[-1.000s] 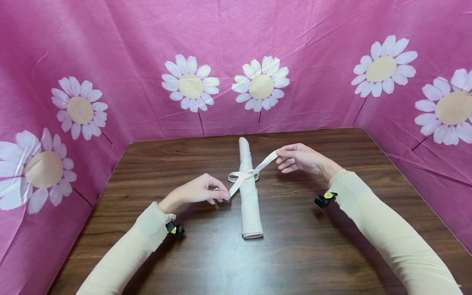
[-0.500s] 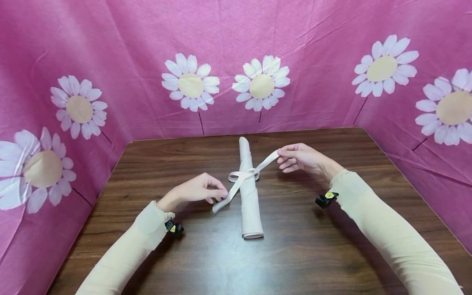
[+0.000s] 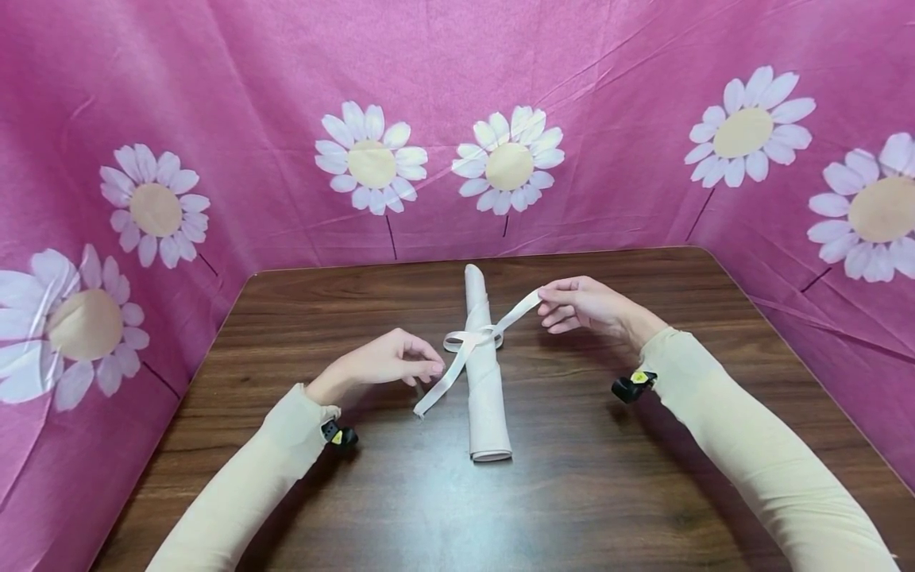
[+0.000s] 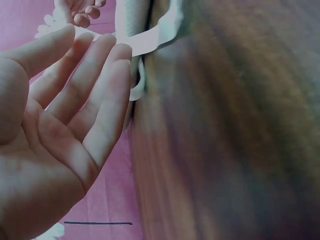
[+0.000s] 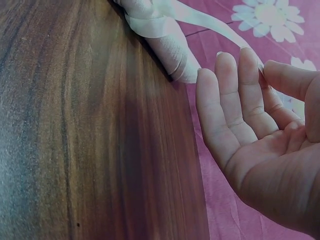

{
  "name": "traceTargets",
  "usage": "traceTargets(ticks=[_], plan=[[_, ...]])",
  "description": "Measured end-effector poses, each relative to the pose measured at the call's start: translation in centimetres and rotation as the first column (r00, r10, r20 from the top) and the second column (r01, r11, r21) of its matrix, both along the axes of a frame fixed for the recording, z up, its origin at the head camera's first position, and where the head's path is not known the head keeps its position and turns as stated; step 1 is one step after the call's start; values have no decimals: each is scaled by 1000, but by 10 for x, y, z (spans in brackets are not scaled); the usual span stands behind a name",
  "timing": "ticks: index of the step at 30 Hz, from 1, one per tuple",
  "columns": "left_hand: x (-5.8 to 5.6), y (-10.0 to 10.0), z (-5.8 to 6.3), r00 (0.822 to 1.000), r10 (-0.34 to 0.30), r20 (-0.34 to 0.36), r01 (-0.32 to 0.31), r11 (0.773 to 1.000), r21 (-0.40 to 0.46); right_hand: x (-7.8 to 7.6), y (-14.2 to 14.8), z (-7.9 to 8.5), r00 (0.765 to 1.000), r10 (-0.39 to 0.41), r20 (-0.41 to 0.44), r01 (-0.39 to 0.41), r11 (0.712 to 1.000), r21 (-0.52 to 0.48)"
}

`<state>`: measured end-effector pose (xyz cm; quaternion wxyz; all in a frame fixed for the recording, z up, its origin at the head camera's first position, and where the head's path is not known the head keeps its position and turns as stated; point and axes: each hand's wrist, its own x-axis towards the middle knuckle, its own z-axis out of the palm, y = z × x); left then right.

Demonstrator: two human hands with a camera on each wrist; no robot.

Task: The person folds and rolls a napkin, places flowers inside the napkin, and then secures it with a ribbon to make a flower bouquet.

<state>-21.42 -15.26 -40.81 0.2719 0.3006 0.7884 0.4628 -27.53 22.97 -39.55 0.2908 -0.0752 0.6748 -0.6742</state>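
Observation:
An off-white cloth roll lies lengthwise on the table, with a white ribbon crossed around its middle. One ribbon loop sticks out on the left of the roll. My right hand pinches the ribbon's right tail between thumb and index finger, drawn up and away from the roll; the other fingers are loosely bent. Beside the left tail is my left hand, its fingers relaxed and thumb apart, holding nothing. That tail slants down left of the roll, its end free.
Beneath everything is a dark wood-grain table. A pink cloth backdrop with large white daisies surrounds its back and sides. Small black wrist cameras hang below both cream sleeves.
My left hand has let go of the ribbon's left tail, which now extends down to the left past the fingertips. The right hand stays nearly still with its tail.

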Motion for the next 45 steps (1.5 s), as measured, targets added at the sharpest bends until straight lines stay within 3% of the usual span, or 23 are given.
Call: traceTargets(ticks=[3,6,9,12,17,23,33,45], plan=[[-5,3,5,996,51,-71,-50,999,12,0,0,2,1000,-2,-5,2,1000,-1],[-11,9,8,980,129,-148,-127,992,21,0,-1,4,1000,-1,-9,1,1000,1],[-17,16,8,965,190,-181,-189,982,24,0,-2,6,1000,3,-6,-3,1000,3],[-22,23,5,960,215,-180,-216,976,12,1,-3,5,1000,7,-10,-7,1000,5],[-26,34,-3,959,203,-199,-215,976,-39,2,-4,4,1000,6,-23,-6,1000,-3],[-28,40,-13,964,148,-221,-164,985,-59,1,-6,3,1000,-2,-18,2,1000,4],[-28,45,-14,935,102,-341,-165,973,-162,-2,-5,1,1000,15,-16,-15,1000,1],[-30,47,-16,911,59,-409,-155,966,-205,-1,-5,3,1000,9,-16,-9,1000,4]])
